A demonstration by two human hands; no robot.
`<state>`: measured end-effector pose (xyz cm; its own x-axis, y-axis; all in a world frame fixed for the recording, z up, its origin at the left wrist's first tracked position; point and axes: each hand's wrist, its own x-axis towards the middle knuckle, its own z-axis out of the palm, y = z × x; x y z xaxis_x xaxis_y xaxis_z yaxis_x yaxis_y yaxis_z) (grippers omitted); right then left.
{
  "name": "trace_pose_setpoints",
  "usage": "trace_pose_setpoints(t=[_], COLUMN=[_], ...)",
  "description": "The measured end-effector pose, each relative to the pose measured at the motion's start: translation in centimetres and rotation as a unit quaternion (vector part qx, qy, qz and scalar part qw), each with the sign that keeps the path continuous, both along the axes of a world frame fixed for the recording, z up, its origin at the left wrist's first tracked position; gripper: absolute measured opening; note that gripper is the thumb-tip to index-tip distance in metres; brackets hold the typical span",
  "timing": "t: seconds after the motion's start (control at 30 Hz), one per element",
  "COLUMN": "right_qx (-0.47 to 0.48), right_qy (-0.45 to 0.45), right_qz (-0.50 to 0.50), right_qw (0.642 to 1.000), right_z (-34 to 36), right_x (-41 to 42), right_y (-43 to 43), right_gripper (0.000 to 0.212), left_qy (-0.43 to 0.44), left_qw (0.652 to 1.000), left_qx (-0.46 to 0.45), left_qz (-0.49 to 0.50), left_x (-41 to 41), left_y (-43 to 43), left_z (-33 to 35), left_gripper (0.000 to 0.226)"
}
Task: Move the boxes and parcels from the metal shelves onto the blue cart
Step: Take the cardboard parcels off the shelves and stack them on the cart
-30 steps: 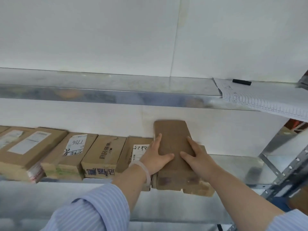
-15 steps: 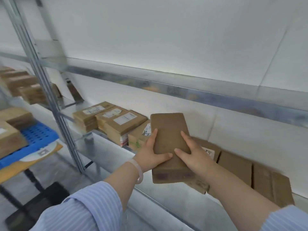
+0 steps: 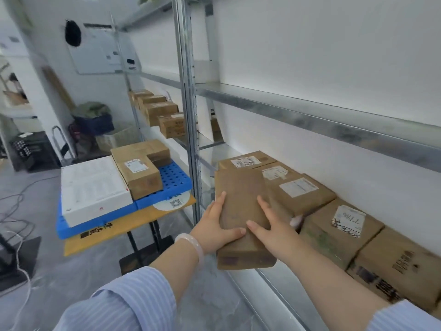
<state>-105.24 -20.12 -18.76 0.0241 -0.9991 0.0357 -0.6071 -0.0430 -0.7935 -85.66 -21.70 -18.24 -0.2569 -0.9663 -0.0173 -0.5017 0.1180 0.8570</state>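
Left hand (image 3: 216,225), right hand (image 3: 269,231) grip plain box (image 3: 241,211), long axis pointing away; shelf box (image 3: 343,229) label reads "7786".

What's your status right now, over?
Left hand and right hand grip the brown box. Blue cart off left, part loaded. Shelf post stands between box and cart.

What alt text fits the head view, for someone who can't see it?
The left hand and right hand hold a flat box in front of a metal shelf lined with parcels. At left, the blue cart carries a white box and brown boxes.
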Motion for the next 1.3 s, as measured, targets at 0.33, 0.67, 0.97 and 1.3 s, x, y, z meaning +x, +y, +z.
trace_pose_setpoints(t=[0.33,0.67,0.97,1.3], right_qx=[0.052,0.077,0.093,0.116], right_qy=[-0.004,0.001,0.016,0.057], right_qz=[0.078,0.1,0.141,0.192], right_qw=[0.996,0.992,0.986,0.973], right_z=[-1.8,-2.4,-2.4,-4.5], right_x=[13.5,17.8,18.6,21.6], right_y=[-8.9,-19.6,-35.2,-47.9], right_gripper=[0.074,0.068,0.066,0.065], left_qy=[-0.003,-0.022,-0.015,-0.059], left_qw=[0.997,0.988,0.973,0.96], left_qx=[0.021,0.03,0.027,0.047], left_qz=[0.079,0.15,0.227,0.27], left_x=[13.2,16.8,16.2,17.8], left_y=[-5.9,-14.4,-27.4,-36.7], left_z=[-1.9,-3.6,-4.3,-6.1], left_gripper=[0.109,0.105,0.098,0.094])
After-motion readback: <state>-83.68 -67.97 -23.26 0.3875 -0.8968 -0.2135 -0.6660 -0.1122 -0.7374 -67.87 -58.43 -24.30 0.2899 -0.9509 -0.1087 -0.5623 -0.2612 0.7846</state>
